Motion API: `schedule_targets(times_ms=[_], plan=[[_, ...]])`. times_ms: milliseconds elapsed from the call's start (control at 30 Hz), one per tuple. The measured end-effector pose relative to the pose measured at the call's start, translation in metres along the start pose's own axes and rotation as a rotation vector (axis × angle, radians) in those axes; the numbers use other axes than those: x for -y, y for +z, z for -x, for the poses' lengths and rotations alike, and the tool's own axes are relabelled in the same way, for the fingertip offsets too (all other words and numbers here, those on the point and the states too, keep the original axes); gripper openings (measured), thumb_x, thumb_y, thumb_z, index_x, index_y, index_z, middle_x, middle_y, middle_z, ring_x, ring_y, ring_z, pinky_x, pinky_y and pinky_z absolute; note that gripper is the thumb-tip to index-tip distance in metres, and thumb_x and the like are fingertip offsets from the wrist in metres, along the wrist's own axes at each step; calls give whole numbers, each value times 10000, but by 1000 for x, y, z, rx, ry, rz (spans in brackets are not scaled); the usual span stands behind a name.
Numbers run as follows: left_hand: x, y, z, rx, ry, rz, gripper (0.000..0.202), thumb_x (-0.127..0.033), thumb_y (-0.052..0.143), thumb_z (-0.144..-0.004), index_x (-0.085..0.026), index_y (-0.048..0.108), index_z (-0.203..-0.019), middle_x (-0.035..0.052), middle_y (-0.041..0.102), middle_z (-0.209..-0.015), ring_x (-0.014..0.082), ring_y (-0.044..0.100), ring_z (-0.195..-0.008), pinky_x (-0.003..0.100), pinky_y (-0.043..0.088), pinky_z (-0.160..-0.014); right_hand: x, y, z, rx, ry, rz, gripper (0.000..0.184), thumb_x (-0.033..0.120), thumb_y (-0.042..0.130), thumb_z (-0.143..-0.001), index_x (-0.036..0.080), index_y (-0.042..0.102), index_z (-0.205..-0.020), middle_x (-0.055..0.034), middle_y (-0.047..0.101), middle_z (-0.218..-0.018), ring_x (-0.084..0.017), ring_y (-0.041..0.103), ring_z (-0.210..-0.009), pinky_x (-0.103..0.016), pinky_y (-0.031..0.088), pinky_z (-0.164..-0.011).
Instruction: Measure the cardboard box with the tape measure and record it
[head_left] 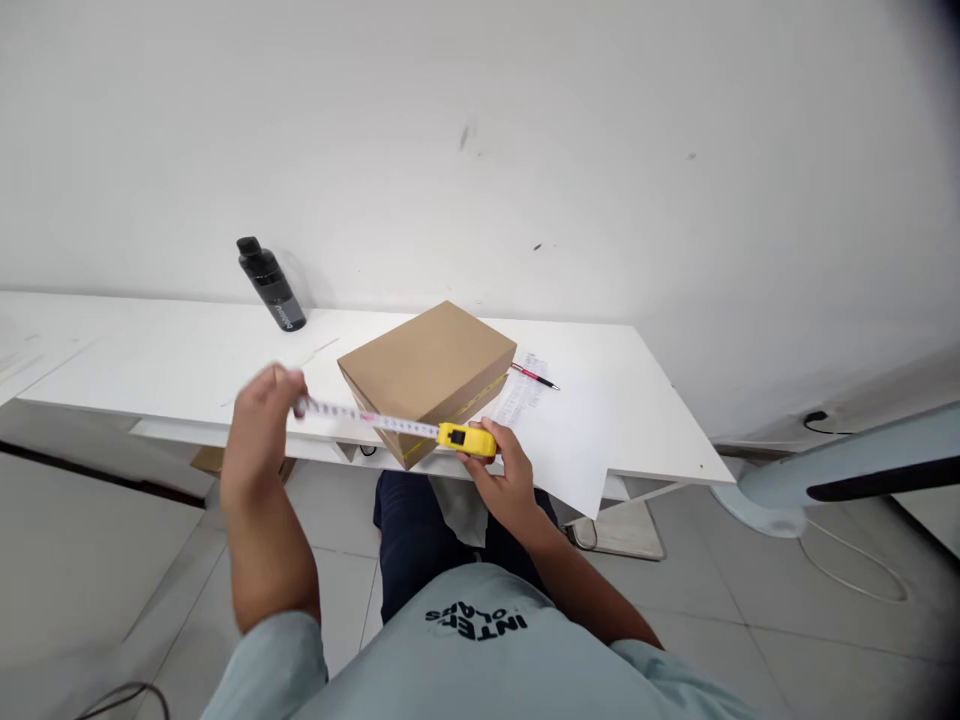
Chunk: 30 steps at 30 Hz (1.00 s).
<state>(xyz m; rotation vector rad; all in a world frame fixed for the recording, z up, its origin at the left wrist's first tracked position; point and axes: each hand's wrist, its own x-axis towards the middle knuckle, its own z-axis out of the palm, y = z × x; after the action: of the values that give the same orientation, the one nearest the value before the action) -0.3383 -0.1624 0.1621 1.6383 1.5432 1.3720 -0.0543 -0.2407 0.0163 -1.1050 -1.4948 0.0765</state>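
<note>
My right hand [506, 465] is closed around a yellow tape measure [466, 438] at the front edge of the table. From its case a white blade [367, 416] stretches leftward to my left hand [266, 410], which pinches the blade's end; that hand is slightly blurred. Just behind the blade sits a brown cardboard box [431, 365], turned at an angle, its near corner reaching the table edge. The blade passes in front of this corner. To the right of the box lies a sheet of paper [564, 435] with writing, and a red and black pen [535, 377] rests on it.
A black bottle [271, 285] stands at the back left of the white table [645, 400], near the wall. The paper overhangs the front edge. At the right is a pale blue stand or appliance [847, 465] with a cable on the floor.
</note>
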Motion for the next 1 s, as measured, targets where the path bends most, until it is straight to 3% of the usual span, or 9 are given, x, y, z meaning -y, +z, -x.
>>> schedule_targets(times_ms=[67,167,300,367,500,700,833,1000], plan=[[-3,11,57,118,9,150,417,-486,748,-850,-244,495,-622,-5,534,-621,167,487,-636,297,398,-614,0,-7,3,40,-83,16,460,201,607,-965,282,514,-1408,-119,753,-1260,-253,756,-1147,-433,669,-882],[3,44,122,107,-110,285,507,-569,818,-793,-248,484,-586,-21,484,-556,158,428,-574,295,369,-589,0,-15,10,113,-208,34,362,184,565,-974,276,559,-1325,-128,750,-1331,-241,747,-1211,-437,662,-906],[25,83,160,249,-459,461,612,-731,865,-658,-245,500,-589,-29,462,-502,152,449,-554,284,357,-578,-2,-22,26,317,-314,40,271,215,577,-994,244,619,-1260,-140,762,-1339,-221,765,-1167,-374,629,-876],[36,92,167,324,-606,507,623,-751,885,-611,-238,532,-620,-32,471,-514,148,478,-576,279,387,-607,-5,-24,33,438,-263,20,249,253,592,-997,231,649,-1238,-139,778,-1307,-219,772,-1144,-359,615,-893],[47,100,169,460,-819,605,581,-648,935,-634,-216,549,-686,-60,465,-571,104,443,-569,271,470,-655,-10,-30,43,612,-14,-63,257,325,678,-956,216,698,-1189,-114,805,-1227,-228,782,-1095,-348,605,-899],[51,120,151,552,-1103,784,446,-463,946,-695,-206,585,-751,-79,437,-583,88,458,-532,294,576,-617,-21,-41,55,571,240,-109,386,267,748,-874,198,686,-1249,-102,811,-1127,-252,773,-1018,-385,598,-897],[49,134,144,622,-1155,784,368,-471,879,-785,-195,643,-839,-69,459,-606,86,465,-537,298,580,-632,-32,-53,63,546,346,-139,498,284,784,-860,194,660,-1334,-130,800,-1197,-270,769,-1065,-407,599,-925],[46,146,155,745,-1139,682,456,-502,943,-703,-203,635,-857,-119,297,-547,43,255,-453,209,391,-522,-46,-65,69,697,492,-147,544,284,792,-848,189,648,-1364,-136,795,-1221,-294,771,-1088,-416,593,-935]])
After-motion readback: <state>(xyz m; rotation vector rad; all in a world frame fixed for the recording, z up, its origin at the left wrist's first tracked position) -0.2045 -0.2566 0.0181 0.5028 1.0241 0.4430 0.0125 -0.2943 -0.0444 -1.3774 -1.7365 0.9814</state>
